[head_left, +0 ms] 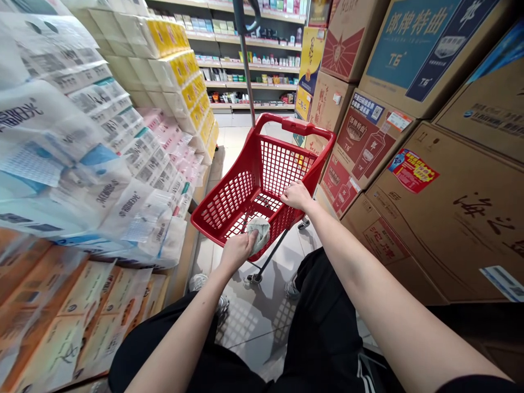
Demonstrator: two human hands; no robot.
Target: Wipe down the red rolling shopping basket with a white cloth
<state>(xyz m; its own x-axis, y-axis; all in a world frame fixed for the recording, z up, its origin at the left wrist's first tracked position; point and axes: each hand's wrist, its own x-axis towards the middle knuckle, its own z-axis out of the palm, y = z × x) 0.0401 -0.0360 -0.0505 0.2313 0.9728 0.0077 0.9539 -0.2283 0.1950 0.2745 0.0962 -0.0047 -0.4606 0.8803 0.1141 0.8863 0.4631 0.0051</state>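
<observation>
A red plastic shopping basket cart [221, 210] stands before me on wheels, with lattice walls and a grey pole rising behind it. My left hand [239, 250] is closed on a crumpled pale grey-green cloth [259, 232], which lies against the basket's near wall and rim. Farther right, my right hand [295, 195] is closed over the basket's right rim, its fingers curled around the edge. The inside of the basket shows through to the floor in places. The cloth and hand cover part of the near rim.
Wrapped tissue packs [106, 136] are piled high on the left, beside orange packs [82, 322]. Cardboard cartons [446, 213] form a wall on the right. Shelves of small goods [262, 65] cross the back. A tiled floor [262, 322] runs under the cart and my feet.
</observation>
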